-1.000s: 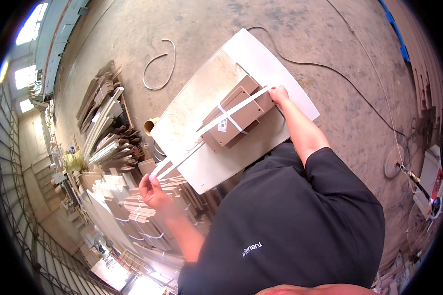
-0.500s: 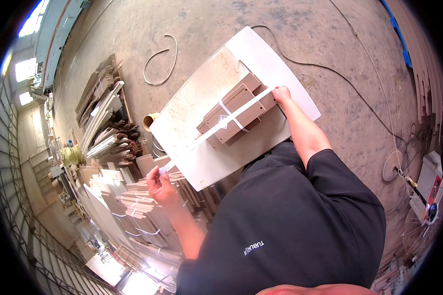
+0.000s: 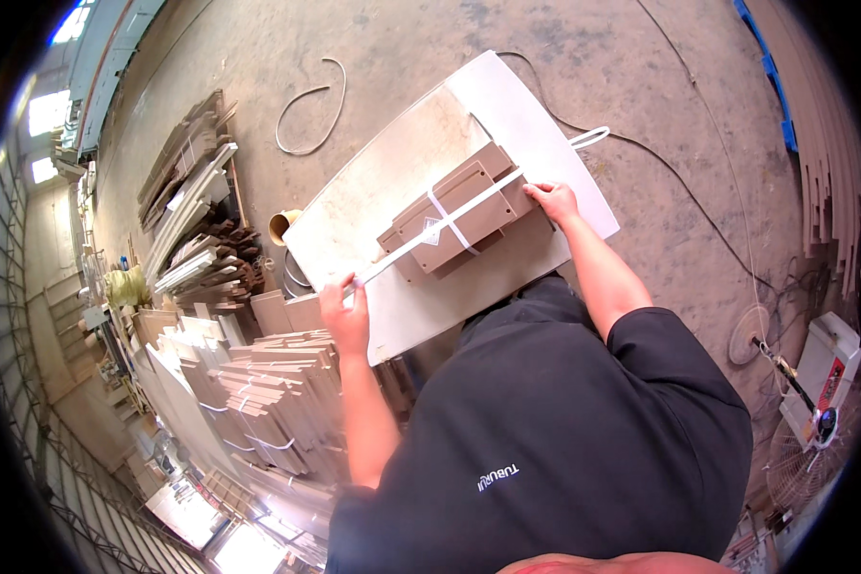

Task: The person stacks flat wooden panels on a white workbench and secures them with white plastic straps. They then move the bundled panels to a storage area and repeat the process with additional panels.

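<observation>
Stock at far left: loose boards and offcuts [image 3: 193, 206] are lying in heaps on the concrete floor [image 3: 373, 48], well apart from the work.
Finished stacks: bundles of brown panels [image 3: 268, 392], each already carrying white bands, are sitting just below and left of the table; judging by them, several bundles are done.
Left hand: the left hand [image 3: 346, 316] is resting at the near left edge of the pale worktable [image 3: 354, 225], fingers curled shut around the free end of the white strap [image 3: 397, 256] and holding it taut.
Bundle: the stack of brown panels [image 3: 464, 215] is lying flat near the middle of the table, tilted diagonally, with the long strap running over its top from end to end.
Cross band: one short band [image 3: 450, 222] is already sitting across the stack, so the first tie looks finished; the lengthwise one appears laid and drawn but not yet fastened.
Right hand: the right hand [image 3: 553, 199] is pressing on the stack's right end, fingers bent down on the strap there, pinning it.
Spare loop: a strap loop [image 3: 591, 137] is lying at the table's far right edge.
</observation>
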### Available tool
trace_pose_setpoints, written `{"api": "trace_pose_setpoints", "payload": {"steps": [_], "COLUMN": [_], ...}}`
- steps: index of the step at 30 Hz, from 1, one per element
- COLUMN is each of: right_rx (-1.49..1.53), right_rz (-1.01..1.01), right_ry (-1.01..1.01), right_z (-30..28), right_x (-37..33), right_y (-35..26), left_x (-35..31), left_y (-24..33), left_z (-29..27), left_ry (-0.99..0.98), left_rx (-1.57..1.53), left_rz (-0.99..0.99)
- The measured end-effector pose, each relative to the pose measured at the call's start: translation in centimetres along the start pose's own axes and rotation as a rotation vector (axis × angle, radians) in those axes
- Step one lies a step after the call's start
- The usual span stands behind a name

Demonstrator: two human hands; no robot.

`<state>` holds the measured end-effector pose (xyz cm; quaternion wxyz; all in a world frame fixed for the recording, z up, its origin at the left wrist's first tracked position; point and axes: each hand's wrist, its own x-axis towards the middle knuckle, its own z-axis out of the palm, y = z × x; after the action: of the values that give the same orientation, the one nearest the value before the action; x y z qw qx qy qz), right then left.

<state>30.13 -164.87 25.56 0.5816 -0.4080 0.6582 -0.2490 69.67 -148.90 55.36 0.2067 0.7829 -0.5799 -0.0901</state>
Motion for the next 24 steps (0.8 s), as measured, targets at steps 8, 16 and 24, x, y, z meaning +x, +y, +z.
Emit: {"api": "trace_pose_setpoints", "payload": {"steps": [8, 16, 24], "right_rx": [-0.001, -0.042, -0.087], "right_rz": [0.020, -0.005, 0.015], "right_ry": [0.002, -0.069, -0.135], "right_z": [0.0, -0.1, -0.8], "right_x": [-1.0, -0.2, 0.4], "right_y": [-1.0, -0.6, -1.4], "left_x": [-0.8, -8.9, -23.3], "left_y": [2.8, -0.3, -11.7], "left_z": [4.8, 10.0, 11.9], "left_ry": [-0.153, -0.589, -0.836], "left_rx": [-0.158, -0.331, -0.308], "left_rz": [0.064, -0.162, -0.662]}}
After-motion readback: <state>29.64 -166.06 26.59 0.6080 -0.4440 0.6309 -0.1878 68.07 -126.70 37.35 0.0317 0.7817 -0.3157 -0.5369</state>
